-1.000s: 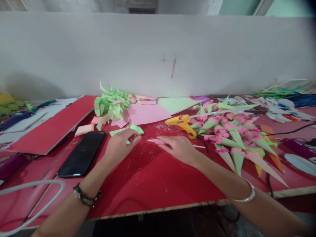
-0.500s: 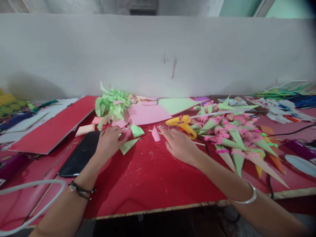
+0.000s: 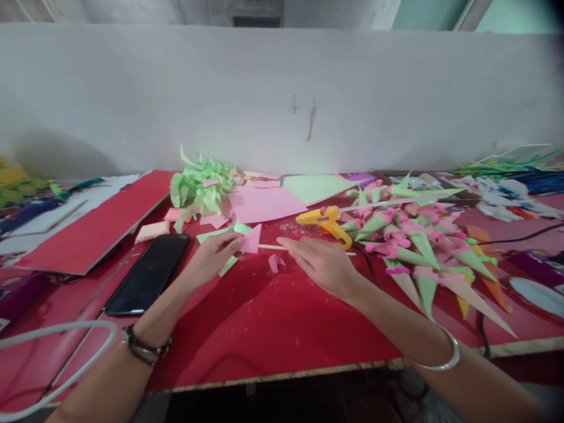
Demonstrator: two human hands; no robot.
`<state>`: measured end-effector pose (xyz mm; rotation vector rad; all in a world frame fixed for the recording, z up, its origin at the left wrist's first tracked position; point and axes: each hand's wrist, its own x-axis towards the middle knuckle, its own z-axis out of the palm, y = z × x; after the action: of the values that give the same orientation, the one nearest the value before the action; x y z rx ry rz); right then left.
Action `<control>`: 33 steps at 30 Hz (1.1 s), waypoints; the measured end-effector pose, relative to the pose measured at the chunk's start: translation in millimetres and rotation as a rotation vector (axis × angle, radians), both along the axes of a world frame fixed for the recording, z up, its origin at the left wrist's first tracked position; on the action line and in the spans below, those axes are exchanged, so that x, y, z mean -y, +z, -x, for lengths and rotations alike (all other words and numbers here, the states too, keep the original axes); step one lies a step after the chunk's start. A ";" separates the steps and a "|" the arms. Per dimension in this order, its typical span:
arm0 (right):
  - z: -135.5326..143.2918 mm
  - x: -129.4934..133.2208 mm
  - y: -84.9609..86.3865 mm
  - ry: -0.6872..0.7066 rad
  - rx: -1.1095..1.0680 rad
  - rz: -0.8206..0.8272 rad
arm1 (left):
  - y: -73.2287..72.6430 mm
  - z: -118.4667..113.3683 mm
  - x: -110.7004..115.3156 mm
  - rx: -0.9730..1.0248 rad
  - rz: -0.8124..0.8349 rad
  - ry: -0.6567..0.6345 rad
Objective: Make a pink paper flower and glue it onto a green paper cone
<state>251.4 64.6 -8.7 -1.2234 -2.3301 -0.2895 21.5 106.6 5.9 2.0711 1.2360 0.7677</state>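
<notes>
Tabletop, red and specked with pale bits, has its bare edge closest. A white hose loops in at the lower left. A dark bracelet circles the left wrist, and a silver bangle sits on the right forearm.

Over the middle of the table, the left hand pinches a piece of pink paper between thumb and fingers, with a point sticking up. The right hand lies palm down, fingers straight and close together, over a thin stick; the stick shows on both sides of the hand, but I cannot tell whether it is gripped. A curled pink scrap lies between the two hands.

A black phone lies left of the left hand. Just beyond the right hand rests a yellow glue gun, and to its right spreads a heap of paper cones in green and pink. Farther back are a pink sheet, a pale green sheet and crumpled green paper. Behind everything stands a grey wall with a string hanging on it.
</notes>
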 end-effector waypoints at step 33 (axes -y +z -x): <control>12.5 7.2 9.1 0.225 -0.523 0.597 | -6.7 -33.3 35.4 0.126 -0.170 -0.257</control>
<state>238.9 57.4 0.4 -1.0892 -2.0988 0.7637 54.9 71.1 -0.8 2.2245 0.8404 0.8906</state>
